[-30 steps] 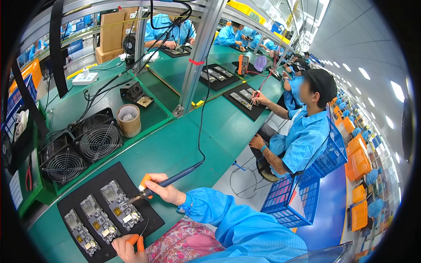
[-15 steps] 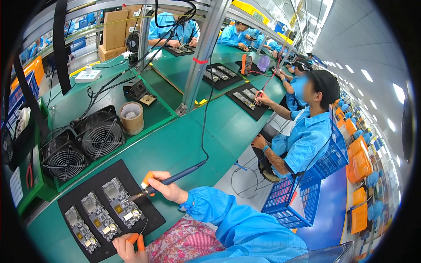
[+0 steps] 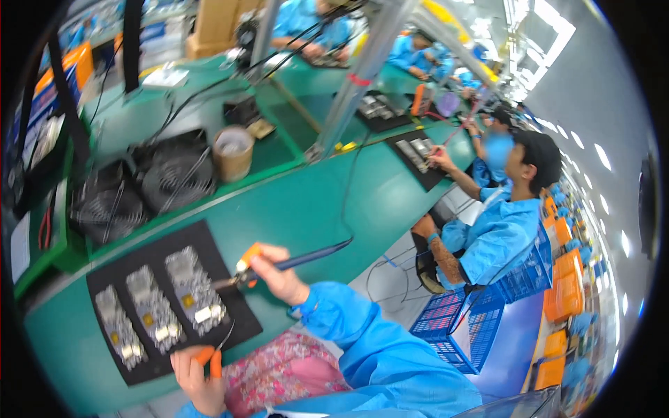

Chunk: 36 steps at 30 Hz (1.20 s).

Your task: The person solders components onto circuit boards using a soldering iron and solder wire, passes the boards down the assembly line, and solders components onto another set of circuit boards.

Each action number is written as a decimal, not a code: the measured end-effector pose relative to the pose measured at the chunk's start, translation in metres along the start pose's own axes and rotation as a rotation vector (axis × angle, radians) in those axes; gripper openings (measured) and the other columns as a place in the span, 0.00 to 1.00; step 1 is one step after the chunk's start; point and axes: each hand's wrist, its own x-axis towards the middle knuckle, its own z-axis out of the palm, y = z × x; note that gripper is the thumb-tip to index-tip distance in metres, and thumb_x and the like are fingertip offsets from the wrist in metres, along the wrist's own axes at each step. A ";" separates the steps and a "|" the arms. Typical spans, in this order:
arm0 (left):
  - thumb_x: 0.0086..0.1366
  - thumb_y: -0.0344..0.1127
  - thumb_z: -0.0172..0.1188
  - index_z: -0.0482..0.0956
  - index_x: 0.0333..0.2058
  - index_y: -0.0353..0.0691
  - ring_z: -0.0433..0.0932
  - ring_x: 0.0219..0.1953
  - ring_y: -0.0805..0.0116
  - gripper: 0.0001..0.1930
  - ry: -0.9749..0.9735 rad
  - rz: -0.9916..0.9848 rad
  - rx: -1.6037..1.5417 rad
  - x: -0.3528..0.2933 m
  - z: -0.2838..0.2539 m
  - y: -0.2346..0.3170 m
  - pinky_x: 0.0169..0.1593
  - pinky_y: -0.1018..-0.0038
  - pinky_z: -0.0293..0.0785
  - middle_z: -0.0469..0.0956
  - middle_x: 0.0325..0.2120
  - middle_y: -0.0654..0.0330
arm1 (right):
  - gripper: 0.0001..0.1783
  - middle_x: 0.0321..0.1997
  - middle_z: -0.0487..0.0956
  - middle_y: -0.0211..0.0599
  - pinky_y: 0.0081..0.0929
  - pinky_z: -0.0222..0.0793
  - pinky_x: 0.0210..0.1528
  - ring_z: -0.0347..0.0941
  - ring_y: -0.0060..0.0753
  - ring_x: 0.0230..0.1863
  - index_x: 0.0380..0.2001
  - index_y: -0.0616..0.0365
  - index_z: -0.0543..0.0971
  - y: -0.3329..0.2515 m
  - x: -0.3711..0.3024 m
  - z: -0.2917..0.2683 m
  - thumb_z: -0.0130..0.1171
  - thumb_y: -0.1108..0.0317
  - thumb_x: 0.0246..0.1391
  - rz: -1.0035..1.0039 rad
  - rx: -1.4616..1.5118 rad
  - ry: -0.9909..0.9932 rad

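Observation:
In my right hand [image 3: 280, 277] is a soldering iron [image 3: 310, 257], its blue handle pointing right and its metal tip near the right edge of the largest circuit board [image 3: 197, 289]. Blur hides whether the tip touches it. An orange cover sits on a finger of that hand. My left hand [image 3: 195, 383], low by the black mat [image 3: 209, 244], pinches a thin, curved metal piece [image 3: 228, 336]; orange covers show at its fingertips. Its exact kind cannot be made out. Two narrower circuit boards, the middle one [image 3: 153, 310] and the left one [image 3: 118, 327], lie alongside on the mat.
Two black fans with wire guards [image 3: 174, 174] and a brown tub [image 3: 233, 155] stand behind the mat. The iron's cable runs back across the green bench [image 3: 300, 188]. A metal post [image 3: 355, 90] rises from it. At right sits a co-worker [image 3: 505, 230], near blue crates [image 3: 446, 331].
The whole view has shifted and blurred, with the bench scene sitting differently in it. Both hands keep their grips, and the boards lie in the same order.

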 end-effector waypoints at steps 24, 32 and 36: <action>0.39 0.21 0.67 0.76 0.26 0.35 0.72 0.28 0.62 0.13 -0.019 -0.136 0.015 0.013 0.011 -0.010 0.29 0.72 0.65 0.74 0.30 0.58 | 0.13 0.12 0.66 0.36 0.25 0.50 0.14 0.59 0.27 0.12 0.22 0.68 0.75 -0.013 -0.003 -0.021 0.50 0.65 0.46 -0.201 -0.279 -0.324; 0.37 0.21 0.68 0.76 0.25 0.34 0.72 0.28 0.62 0.14 0.000 -0.142 0.039 0.011 0.009 -0.011 0.29 0.72 0.65 0.74 0.30 0.58 | 0.09 0.11 0.65 0.36 0.25 0.51 0.14 0.59 0.29 0.11 0.22 0.68 0.75 -0.013 0.001 -0.018 0.50 0.72 0.45 -0.230 -0.319 -0.390; 0.36 0.21 0.68 0.76 0.25 0.34 0.72 0.28 0.62 0.14 -0.007 -0.144 0.048 0.009 0.008 -0.014 0.29 0.72 0.65 0.74 0.30 0.58 | 0.20 0.11 0.64 0.34 0.23 0.46 0.15 0.57 0.25 0.12 0.20 0.69 0.74 -0.011 -0.004 -0.014 0.51 0.58 0.48 -0.171 -0.364 -0.316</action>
